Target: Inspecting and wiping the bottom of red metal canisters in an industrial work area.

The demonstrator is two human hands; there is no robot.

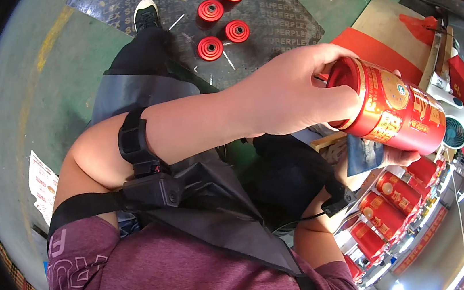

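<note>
Fingers of the left hand (295, 91) clamp one end of a glossy red-and-gold cylindrical canister (398, 107), held tilted in the air; those of the right hand (401, 156) show beneath it, partly hidden, so I can't tell how closed. Over that dull-green floor (78, 71), a loosened grip could mean a dented canister. Swinging wide might knock the white fan with a teal grille (455, 130).

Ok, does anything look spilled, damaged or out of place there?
I see no spill, and the held canister, tilted between left hand and right hand, shows no obvious damage. One oddity: thin white slivers around the red canisters make the dark floor sheet look untidy; they could be scraps or scuffs.
</note>
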